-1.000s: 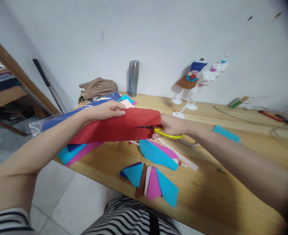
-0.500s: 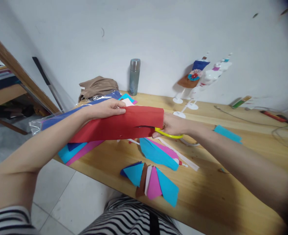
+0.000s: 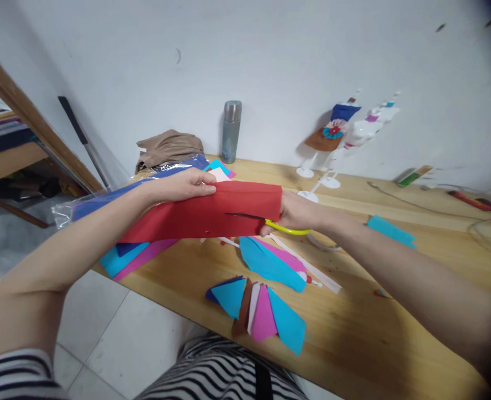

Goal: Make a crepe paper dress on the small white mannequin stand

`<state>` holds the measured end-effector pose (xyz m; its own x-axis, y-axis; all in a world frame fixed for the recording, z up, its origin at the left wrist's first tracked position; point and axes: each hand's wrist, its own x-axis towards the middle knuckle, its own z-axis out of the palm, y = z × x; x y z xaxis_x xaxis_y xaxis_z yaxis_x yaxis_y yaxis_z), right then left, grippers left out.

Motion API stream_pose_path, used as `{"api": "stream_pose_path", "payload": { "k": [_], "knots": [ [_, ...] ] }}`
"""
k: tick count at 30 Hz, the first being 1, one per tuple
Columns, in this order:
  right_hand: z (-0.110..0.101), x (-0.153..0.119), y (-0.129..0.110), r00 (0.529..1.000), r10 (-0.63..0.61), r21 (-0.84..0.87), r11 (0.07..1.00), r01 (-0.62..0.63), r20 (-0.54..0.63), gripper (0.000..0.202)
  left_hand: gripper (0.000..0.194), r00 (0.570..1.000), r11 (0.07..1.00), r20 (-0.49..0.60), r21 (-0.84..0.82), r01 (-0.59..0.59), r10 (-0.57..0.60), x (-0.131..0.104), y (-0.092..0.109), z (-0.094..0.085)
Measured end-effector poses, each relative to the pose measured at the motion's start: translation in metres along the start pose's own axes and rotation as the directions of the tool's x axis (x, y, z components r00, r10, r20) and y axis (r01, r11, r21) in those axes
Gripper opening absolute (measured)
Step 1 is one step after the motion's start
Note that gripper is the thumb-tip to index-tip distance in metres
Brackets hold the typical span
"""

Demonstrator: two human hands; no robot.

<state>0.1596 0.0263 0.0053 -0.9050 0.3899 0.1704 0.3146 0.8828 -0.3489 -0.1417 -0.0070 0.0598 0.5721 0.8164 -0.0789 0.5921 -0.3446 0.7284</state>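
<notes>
My left hand (image 3: 193, 185) is closed on the upper edge of a long red sheet (image 3: 212, 208), thumb in front; whether it is cloth or paper I cannot tell. The sheet is held above the table. At its right end my right hand (image 3: 293, 211) grips scissors with a yellow handle (image 3: 289, 229). The scissors lie at a long slit running leftward into the red sheet, their blades mostly hidden. Below hang no supports; a turquoise piece (image 3: 272, 264) and a magenta piece (image 3: 284, 255) lie on the table, with a fan of cut coloured pieces (image 3: 264, 311) nearer the front edge.
On the wooden table (image 3: 353, 333) stand a grey flask (image 3: 231, 133) and small dress forms (image 3: 337, 128) by the wall. Brown cloth (image 3: 170, 149) and a plastic-wrapped blue sheet (image 3: 99, 204) lie left. Right are a turquoise scrap (image 3: 391, 230), a cutter (image 3: 414, 175) and cables.
The slit in the red sheet reaches slightly further left and its dark line looks thinner. Both hands keep their holds; the whole view has shifted a little.
</notes>
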Motion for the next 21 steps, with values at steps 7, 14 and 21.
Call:
{"api": "stream_pose_path", "payload": {
  "k": [7, 14, 21],
  "knots": [
    [0.001, -0.003, -0.006, 0.999, 0.054, -0.008, 0.999, -0.054, -0.007, 0.024, 0.038, 1.000, 1.000, -0.005, 0.015, 0.018, -0.018, 0.001, 0.002, 0.000],
    [0.007, -0.003, -0.007, 0.996, 0.079, 0.026, 0.997, -0.077, -0.051, 0.053, 0.038, 1.000, 0.997, -0.005, 0.078, -0.022, 0.023, 0.004, 0.002, 0.001],
    [0.009, -0.002, -0.012, 0.994, 0.085, -0.004, 0.996, -0.086, -0.074, 0.057, 0.038, 0.999, 0.988, -0.024, 0.152, -0.030, 0.034, 0.003, 0.005, 0.001]
  ]
}}
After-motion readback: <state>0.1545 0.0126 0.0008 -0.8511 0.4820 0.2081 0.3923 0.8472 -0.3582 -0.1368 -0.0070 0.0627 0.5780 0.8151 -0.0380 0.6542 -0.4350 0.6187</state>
